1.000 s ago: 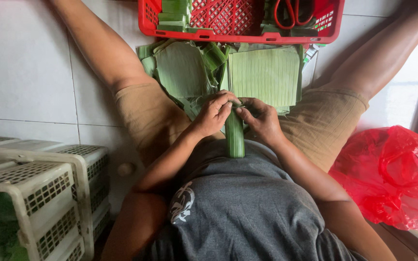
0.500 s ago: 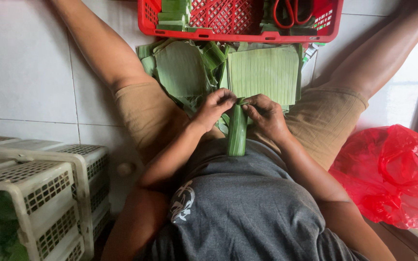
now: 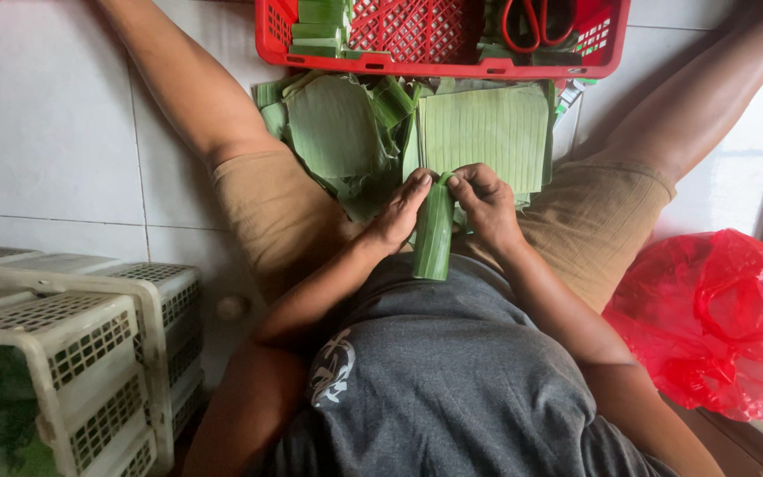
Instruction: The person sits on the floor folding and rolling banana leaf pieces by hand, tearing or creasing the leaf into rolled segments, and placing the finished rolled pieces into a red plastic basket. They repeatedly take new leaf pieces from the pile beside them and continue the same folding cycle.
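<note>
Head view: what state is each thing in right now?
Leaf roll: rolled, upright, held at its top by both hands.
Left hand: gripping roll.
Right hand: gripping roll.
Leaf pile: flat, loose on floor.
Red crate: open.
Scissors: lying in crate.

We see both forearms angled inward over the lap, left hand (image 3: 399, 212) and right hand (image 3: 487, 205) side by side, fingers curled, fingertips pinching at the top, thumbs nearly meeting

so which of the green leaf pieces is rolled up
The green banana-leaf roll held upright between the left hand and right hand; the other green leaf sheets lie flat on the floor.
</note>
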Motion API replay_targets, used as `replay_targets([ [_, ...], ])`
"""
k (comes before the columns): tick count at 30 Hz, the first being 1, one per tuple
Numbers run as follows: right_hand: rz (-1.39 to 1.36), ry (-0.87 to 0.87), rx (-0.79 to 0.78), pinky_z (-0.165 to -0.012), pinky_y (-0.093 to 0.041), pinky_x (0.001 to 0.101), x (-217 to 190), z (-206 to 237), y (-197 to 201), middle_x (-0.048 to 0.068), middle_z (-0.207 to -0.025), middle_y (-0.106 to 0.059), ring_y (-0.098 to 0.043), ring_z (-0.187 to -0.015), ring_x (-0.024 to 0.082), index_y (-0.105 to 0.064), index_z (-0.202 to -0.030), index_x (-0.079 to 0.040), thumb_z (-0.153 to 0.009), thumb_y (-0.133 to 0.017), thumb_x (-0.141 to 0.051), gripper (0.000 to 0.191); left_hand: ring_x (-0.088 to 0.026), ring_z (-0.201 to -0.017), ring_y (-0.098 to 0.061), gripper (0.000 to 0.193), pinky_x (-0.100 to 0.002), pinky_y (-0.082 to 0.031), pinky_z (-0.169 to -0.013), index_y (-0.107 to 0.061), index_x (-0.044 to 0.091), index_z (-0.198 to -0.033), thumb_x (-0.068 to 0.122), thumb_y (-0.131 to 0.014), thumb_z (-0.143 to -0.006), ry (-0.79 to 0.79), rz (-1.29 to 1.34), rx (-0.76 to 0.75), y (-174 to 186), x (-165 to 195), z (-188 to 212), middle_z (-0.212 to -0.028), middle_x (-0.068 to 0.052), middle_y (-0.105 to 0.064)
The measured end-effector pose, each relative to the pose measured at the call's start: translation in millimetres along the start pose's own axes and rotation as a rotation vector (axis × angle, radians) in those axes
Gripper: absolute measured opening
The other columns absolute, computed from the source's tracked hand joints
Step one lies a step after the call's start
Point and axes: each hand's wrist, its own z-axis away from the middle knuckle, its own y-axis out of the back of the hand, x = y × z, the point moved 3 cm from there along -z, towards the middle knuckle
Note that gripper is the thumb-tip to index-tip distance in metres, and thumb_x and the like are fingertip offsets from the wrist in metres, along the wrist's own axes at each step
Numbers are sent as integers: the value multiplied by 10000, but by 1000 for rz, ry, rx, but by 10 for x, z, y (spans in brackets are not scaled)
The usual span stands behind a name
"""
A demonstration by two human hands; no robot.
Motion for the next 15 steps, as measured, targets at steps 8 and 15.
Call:
replay_targets([
  [8,-335,-313,-131,-621,-494,241,219,253,-61,-20,-826,-634,-582,-695,86,-571,-1255,-74,-1006,-590,-328,356,-207,-538,-676,355,-338,-560,-477,-573,72,-1066,398,-439,-1101,181,101,67,115,-46,-25,-759,-85,-651],
  [15,378,117,-231,-833,-512,391,-135,364,-39,155,-1011,-665,-634,-963,278,-434,-1547,-27,-1037,-657,-406,674,-119,-643,-597,282,-315,-525,-552,-615,45,-1029,295,-518,-1116,-36,-239,7,75,243,68,-760,-26,-598],
])
